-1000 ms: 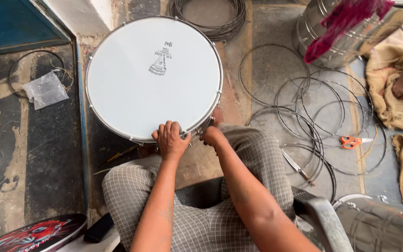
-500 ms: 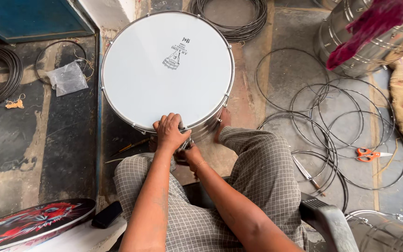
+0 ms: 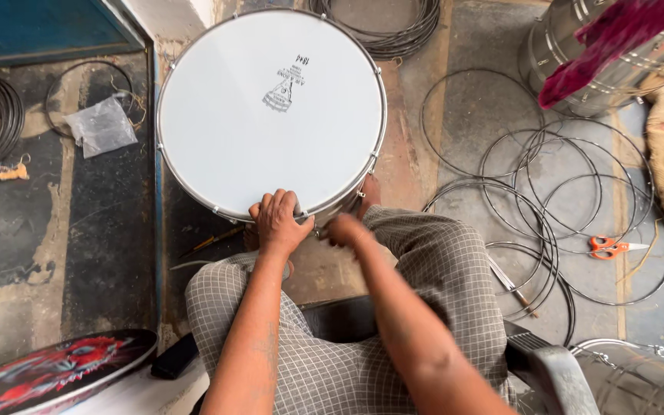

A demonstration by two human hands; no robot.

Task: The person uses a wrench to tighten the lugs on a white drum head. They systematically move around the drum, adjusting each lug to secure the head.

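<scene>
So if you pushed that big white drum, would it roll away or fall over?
Probably neither. The drum seems to lie flat with its white skin facing up, and the left hand rests on its metal rim, so it would likely slide, not roll. Stood on its round edge it could roll. It looks wide and shallow, so probably light for its size.

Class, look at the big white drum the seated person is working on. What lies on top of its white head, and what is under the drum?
On the drum, only the left hand rests, at its near rim; the head itself bears just a small printed emblem. The right hand is blurred beside the rim. The drum hides whatever lies beneath it.
</scene>
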